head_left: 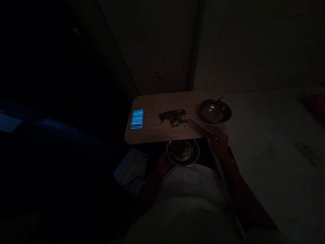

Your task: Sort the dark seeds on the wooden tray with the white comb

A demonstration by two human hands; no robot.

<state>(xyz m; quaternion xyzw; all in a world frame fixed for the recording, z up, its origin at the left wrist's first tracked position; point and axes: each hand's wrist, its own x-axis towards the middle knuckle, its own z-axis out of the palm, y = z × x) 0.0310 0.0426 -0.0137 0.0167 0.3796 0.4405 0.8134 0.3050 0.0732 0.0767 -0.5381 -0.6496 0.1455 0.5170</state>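
The room is very dark. My left hand [164, 162] is closed on the left rim of a metal bowl [197, 154], held just below the table's near edge; small dark bits lie inside it. My right hand [218, 139] is closed around a thin, pale strip with dark marks along it [200, 125]; its exact kind is not clear. The strip's far end points at the right side of a spread of small dark grains [174, 116] on the wooden tabletop [152, 134]. Beyond my right hand, a second metal bowl [215, 110] stands at the table's right edge, with a thin handle showing behind its rim.
A glowing blue screen [137, 118], blurred out, lies at the table's left end. A wall socket with a plug [157, 72] is behind the table. A pale box-like thing [130, 169] sits below, at left. A light bed-like surface [269, 142] extends on the right.
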